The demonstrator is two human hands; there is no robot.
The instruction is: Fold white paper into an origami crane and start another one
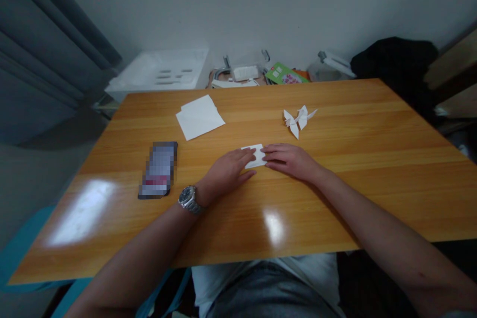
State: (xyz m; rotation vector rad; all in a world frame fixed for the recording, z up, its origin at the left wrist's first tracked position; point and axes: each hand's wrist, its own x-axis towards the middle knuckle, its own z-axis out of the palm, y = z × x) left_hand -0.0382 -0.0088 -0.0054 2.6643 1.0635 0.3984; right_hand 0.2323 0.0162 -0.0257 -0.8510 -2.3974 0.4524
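Note:
A small folded piece of white paper point(257, 155) lies flat on the wooden table, between my two hands. My left hand point(231, 171) rests over its left part, fingers stretched out and pressing on it. From the other side, my right hand point(288, 160) touches its right edge with the fingertips, fingers extended and lying low. Parts of the paper are hidden under the fingers. Beyond my right hand stand folded white paper cranes point(298, 120), close together. A stack of white paper sheets point(200, 117) lies farther back on the left.
A phone point(158, 170) with a blurred screen lies left of my left hand. Past the table's point(372, 124) far edge are a white tray point(167, 72), a green booklet point(285, 74), a clear container point(328, 67) and a dark cloth-like heap point(395, 59). A blue chair point(28, 243) is at lower left.

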